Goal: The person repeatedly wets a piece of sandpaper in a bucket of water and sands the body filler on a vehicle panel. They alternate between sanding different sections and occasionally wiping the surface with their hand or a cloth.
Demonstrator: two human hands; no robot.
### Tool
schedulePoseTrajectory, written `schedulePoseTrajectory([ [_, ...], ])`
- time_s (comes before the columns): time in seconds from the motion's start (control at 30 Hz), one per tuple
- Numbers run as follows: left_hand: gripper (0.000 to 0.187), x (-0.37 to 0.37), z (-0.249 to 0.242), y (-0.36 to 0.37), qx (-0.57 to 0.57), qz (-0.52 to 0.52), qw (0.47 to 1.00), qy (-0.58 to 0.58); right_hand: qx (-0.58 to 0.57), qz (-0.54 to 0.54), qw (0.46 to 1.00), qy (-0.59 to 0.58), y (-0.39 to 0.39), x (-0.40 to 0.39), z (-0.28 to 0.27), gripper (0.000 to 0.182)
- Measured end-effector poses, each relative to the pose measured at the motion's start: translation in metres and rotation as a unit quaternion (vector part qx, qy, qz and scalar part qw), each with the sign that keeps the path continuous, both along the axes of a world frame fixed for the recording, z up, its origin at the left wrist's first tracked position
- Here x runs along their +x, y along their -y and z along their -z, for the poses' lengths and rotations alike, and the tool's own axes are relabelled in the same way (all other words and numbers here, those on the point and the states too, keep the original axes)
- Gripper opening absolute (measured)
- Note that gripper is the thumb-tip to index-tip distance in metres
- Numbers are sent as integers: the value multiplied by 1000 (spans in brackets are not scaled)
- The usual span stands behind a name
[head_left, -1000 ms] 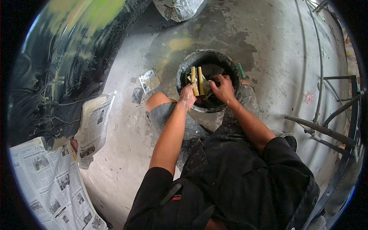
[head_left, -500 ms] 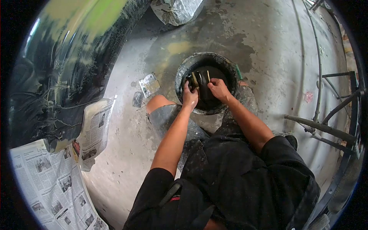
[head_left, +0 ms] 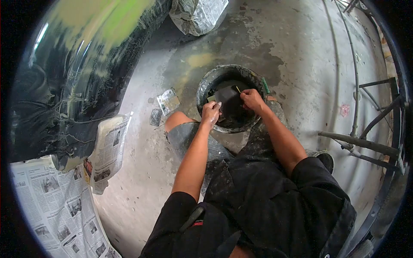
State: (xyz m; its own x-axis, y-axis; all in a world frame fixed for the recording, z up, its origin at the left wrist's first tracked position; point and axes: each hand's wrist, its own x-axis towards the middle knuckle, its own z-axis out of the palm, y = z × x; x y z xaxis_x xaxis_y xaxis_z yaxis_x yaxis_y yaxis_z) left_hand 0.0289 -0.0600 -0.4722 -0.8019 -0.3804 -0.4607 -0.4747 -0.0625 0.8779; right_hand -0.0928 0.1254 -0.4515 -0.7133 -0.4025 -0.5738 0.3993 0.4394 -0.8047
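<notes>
A dark sheet of sandpaper (head_left: pixel 226 95) spans the mouth of a black, dirt-streaked bucket (head_left: pixel 201 95), its dark face up. My left hand (head_left: pixel 210 113) is closed on the sheet's near left edge, with the thumb on top. At the sheet's right edge, my right hand (head_left: pixel 252 99) pinches it beside a narrow yellowish strip. Pale smears mark the left fingers and wrist. The inside of the bucket is dark, partly hidden under the sheet and hands.
Left stands a dark car panel (head_left: pixel 56 107) with green-yellow patches, newspaper (head_left: pixel 51 202) hanging below it. A small pale packet (head_left: pixel 168 101) lies on the concrete floor (head_left: pixel 142 172). A plastic-wrapped bundle (head_left: pixel 198 15) sits ahead; a metal frame (head_left: pixel 361 144) stands right.
The sheet was curved and glossy between my hands; now it lies flatter, its dark face showing. My left fingers have closed on its edge. The view has tilted slightly.
</notes>
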Motion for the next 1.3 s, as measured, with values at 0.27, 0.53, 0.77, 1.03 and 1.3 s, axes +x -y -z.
schedulePoseTrajectory([
  [0.27, 22, 5, -21, 1, 173, 31, 984, 31, -112, 58, 991, 35, -3, -11, 11, 28],
  [0.53, 18, 2, -7, 5, 302, -74, 949, -46, -130, 15, 991, -31, -3, -8, 21, 19],
  [0.77, 36, 3, -26, -1, 263, -147, 945, -127, -312, 121, 941, -44, 3, 11, -2, 16],
  [1.03, 44, 3, -18, -2, 209, -199, 953, -96, -268, 125, 955, 29, 0, 13, 7, 12],
  [1.3, 10, 0, 6, 0, 173, -180, 961, -117, -288, 25, 957, 35, 6, 15, 3, 15],
])
